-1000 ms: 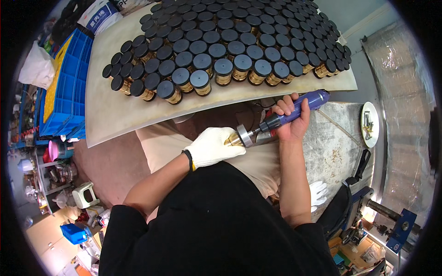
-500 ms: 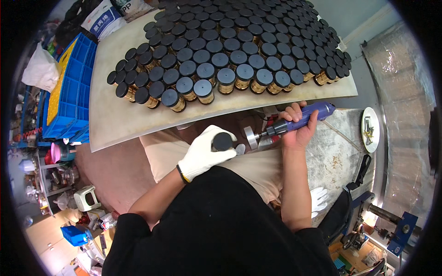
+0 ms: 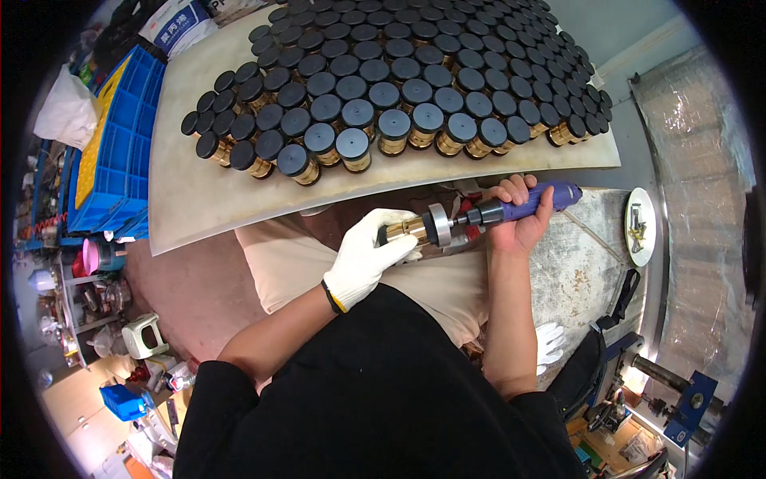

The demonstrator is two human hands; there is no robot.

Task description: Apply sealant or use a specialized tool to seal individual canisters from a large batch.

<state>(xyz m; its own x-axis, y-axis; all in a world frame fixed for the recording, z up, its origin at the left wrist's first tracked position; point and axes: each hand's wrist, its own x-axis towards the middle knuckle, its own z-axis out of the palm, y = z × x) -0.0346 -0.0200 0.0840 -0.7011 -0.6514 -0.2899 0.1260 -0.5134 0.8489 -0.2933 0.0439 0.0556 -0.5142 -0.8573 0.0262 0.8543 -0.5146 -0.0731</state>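
My left hand (image 3: 355, 259), in a white glove, is closed around a gold cylinder with black ends (image 3: 408, 230), which lies on its side above my lap. Purple and pen-shaped, a power screwdriver (image 3: 531, 201) is gripped in my bare right hand (image 3: 519, 227). A round silver cup-shaped head (image 3: 440, 224) on its shaft meets the cylinder's right-hand black end, the two lined up nearly level. Just beyond my hands, many similar gold cylinders with black caps (image 3: 352, 145) stand in close rows on a pale table (image 3: 207, 199).
Blue crates (image 3: 120, 160) stand left of the table. To my right, a scuffed grey surface (image 3: 578, 279) carries a white plate (image 3: 641, 247) with small metal pieces, and a white glove (image 3: 549, 345). A machine with a metal shaft (image 3: 666, 379) stands at lower right.
My left hand has tipped the cylinder from upright onto its side and moved it right, against the silver head. My right hand has raised the screwdriver's head slightly.
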